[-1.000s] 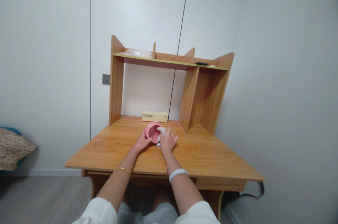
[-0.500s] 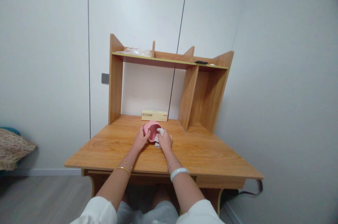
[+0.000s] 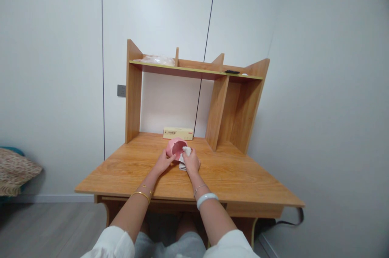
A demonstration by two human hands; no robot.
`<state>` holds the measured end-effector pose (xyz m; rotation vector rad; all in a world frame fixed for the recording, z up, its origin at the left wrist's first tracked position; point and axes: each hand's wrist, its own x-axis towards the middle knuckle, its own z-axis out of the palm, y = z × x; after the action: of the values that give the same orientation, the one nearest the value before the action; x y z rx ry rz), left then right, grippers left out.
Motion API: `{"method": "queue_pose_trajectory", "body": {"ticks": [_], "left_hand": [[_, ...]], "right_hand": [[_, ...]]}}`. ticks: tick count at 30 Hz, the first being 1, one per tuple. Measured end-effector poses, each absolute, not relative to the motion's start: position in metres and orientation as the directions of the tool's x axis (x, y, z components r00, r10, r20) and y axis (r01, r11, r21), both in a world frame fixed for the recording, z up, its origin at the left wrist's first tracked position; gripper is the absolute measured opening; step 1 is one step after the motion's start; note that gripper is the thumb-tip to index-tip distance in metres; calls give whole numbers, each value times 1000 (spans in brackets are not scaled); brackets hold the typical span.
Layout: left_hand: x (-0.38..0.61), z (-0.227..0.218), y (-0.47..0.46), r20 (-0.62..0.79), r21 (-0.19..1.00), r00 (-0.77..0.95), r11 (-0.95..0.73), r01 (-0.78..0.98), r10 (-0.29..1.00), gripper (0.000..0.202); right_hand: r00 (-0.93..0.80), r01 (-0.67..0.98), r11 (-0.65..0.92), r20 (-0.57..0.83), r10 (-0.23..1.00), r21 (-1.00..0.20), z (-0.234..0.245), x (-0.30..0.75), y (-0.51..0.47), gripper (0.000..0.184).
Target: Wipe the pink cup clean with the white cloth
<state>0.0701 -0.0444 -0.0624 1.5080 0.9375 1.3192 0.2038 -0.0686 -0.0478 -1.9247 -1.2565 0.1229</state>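
A pink bowl (image 3: 172,146) is tilted on its side above the desk, its hollow facing me and to the right. My left hand (image 3: 164,162) grips it at the lower left, thumb on the rim and fingers behind. In my right hand (image 3: 191,162) is a whitish cloth (image 3: 182,165), bunched up, with one end poking up by the thumb at the bowl's right rim. Part of the cloth hangs below the hand. The fingers of my right hand are partly hidden by the hand itself.
The wooden desk (image 3: 127,173) carries a yellowish cardboard box (image 3: 178,133) behind the bowl. A shelf unit (image 3: 133,96) stands along the back, with a plastic bag (image 3: 156,60) and a flat black object (image 3: 231,72) on top. A patterned cloth (image 3: 16,171) is at far left.
The bowl has turned slightly and shifted a little right and up. My left thumb has moved from inside the bowl to its lower rim. My right hand with the cloth has shifted slightly right.
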Motion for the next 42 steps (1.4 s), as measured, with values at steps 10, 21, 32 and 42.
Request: {"method": "queue_pose_trajectory", "body": {"ticks": [10, 21, 32, 42], "left_hand": [[68, -62, -39, 471, 870, 20, -469, 152, 882, 39], [66, -59, -44, 489, 858, 23, -485, 170, 872, 49], [70, -62, -40, 420, 908, 61, -419, -22, 906, 71], [68, -68, -35, 449, 893, 87, -450, -17, 889, 57]], "right_hand": [[494, 767, -93, 491, 718, -635, -40, 199, -78, 54], [390, 815, -108, 401, 829, -569, -39, 195, -74, 58], [452, 758, -120, 384, 806, -641, -46, 195, -68, 38], [489, 757, -160, 387, 782, -634, -44, 192, -71, 49]]}}
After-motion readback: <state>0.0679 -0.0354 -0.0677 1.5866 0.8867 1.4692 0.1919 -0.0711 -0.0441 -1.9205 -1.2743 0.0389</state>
